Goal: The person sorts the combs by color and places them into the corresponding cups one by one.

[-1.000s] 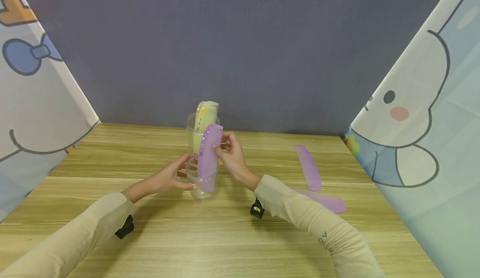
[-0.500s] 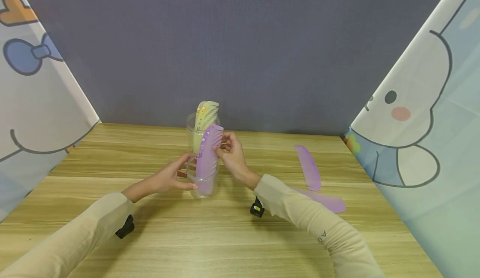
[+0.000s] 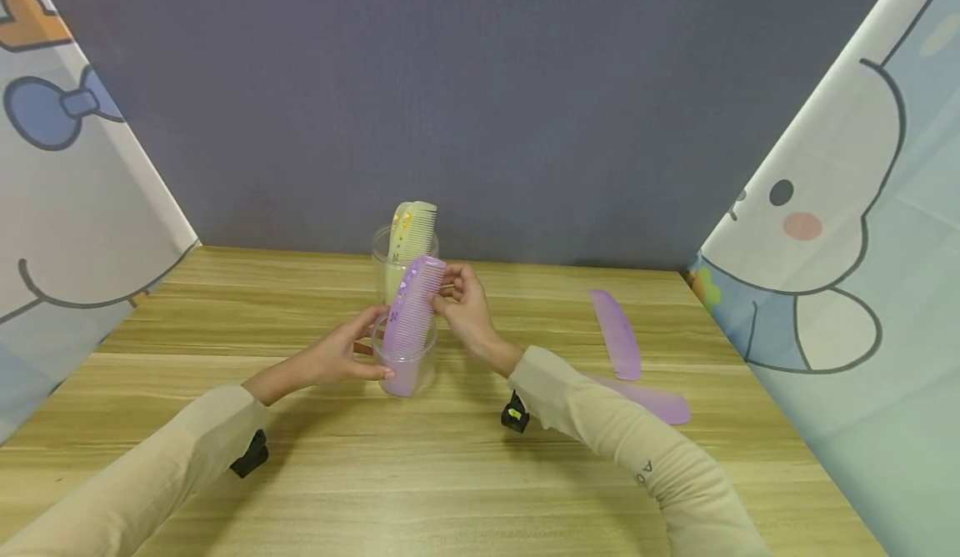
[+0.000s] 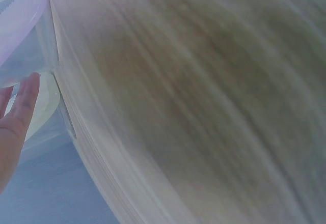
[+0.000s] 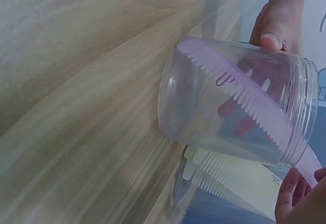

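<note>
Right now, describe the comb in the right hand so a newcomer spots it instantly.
On the wooden table, the left hand holds the nearer clear jar. A purple comb slants out of its mouth. Only it is pinched by the right hand; the other purple combs lie on the table, and the pale yellow combs stand behind.

The table (image 3: 375, 490) has a pale, streaked wood grain running from side to side. Behind the table rises a dark grey-blue wall (image 3: 480, 107). Left of the table, a printed panel (image 3: 97, 190) shows a blue bow (image 3: 52, 113) below an orange shape (image 3: 30, 19). Right of the table, a pale blue panel (image 3: 900, 457) shows a white cartoon figure (image 3: 832, 165) with a pink cheek (image 3: 802, 226).
</note>
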Tool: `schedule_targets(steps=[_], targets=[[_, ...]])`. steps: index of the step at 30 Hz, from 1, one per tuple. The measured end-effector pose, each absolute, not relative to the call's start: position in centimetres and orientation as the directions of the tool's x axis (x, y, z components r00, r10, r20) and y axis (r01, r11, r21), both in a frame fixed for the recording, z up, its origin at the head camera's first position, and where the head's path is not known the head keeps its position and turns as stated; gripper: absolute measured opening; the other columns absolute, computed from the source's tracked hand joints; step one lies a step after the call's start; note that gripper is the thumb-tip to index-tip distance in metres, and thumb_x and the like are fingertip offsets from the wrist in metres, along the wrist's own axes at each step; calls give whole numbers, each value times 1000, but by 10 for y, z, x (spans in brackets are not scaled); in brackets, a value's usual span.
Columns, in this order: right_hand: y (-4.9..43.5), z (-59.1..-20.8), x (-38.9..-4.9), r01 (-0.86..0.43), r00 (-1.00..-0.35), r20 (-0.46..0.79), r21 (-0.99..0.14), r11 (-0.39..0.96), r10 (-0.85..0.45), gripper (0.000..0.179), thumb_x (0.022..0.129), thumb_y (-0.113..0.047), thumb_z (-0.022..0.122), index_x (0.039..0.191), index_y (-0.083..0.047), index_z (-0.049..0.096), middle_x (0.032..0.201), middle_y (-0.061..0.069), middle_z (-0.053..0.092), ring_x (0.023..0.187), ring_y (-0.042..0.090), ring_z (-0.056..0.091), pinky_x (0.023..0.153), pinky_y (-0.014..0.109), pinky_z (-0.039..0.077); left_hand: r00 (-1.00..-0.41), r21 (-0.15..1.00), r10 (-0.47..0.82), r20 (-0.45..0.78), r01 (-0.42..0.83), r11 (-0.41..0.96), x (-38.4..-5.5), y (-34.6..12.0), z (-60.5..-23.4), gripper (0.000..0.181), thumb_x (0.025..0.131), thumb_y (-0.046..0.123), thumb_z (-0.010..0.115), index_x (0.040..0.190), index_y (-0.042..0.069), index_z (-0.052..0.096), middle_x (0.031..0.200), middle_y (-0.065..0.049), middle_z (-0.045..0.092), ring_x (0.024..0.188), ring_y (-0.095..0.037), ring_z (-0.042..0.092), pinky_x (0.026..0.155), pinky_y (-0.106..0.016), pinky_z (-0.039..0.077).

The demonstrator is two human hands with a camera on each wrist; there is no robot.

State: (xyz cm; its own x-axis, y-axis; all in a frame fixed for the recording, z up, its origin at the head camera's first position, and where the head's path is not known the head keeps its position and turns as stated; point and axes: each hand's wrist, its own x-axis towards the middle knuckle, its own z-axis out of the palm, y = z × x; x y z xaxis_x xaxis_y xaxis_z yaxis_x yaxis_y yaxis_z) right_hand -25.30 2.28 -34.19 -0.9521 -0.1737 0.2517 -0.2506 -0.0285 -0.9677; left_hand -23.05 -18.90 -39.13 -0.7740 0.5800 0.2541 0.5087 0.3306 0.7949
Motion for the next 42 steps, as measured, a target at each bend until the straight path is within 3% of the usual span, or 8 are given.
schedule_targets(steps=[5,12,21,29,42], targets=[[25,-339,-253,-238,-954,236,-971,-15,-184,38,80,12,56,116,5,42,110,23,55,87,16,54,70,22,53,-775,793,581,250,508,337,-230,-189,-391,83,73,15,77,137,3,27,127,-25,45,111,-44,50,82,-44,54],[33,-338,-255,-250,-948,247,-968,-13,-202,36,80,11,58,113,4,44,109,23,55,93,24,56,76,33,54,-778,788,579,244,507,349,-229,-189,-389,81,73,15,77,136,4,28,126,-25,46,111,-43,51,82,-43,54],[56,-337,-256,-248,-940,243,-969,-8,-238,36,81,10,58,113,5,44,112,29,53,101,35,55,71,21,51,-775,793,582,246,507,339,-230,-189,-390,79,72,15,77,135,5,29,124,-23,48,110,-43,51,82,-44,54],[86,-342,-259,-240,-945,210,-966,99,-249,33,84,6,58,114,2,46,116,28,52,104,35,54,79,24,52,-770,800,587,248,505,324,-230,-189,-391,79,73,15,77,134,5,29,124,-22,47,110,-44,50,83,-44,53],[138,-355,-258,-237,-945,169,-944,231,-279,38,84,8,56,119,9,41,117,28,49,103,38,53,81,24,51,-776,804,584,239,496,329,-229,-189,-390,81,71,16,78,135,8,29,124,-19,48,111,-42,51,83,-44,53]])
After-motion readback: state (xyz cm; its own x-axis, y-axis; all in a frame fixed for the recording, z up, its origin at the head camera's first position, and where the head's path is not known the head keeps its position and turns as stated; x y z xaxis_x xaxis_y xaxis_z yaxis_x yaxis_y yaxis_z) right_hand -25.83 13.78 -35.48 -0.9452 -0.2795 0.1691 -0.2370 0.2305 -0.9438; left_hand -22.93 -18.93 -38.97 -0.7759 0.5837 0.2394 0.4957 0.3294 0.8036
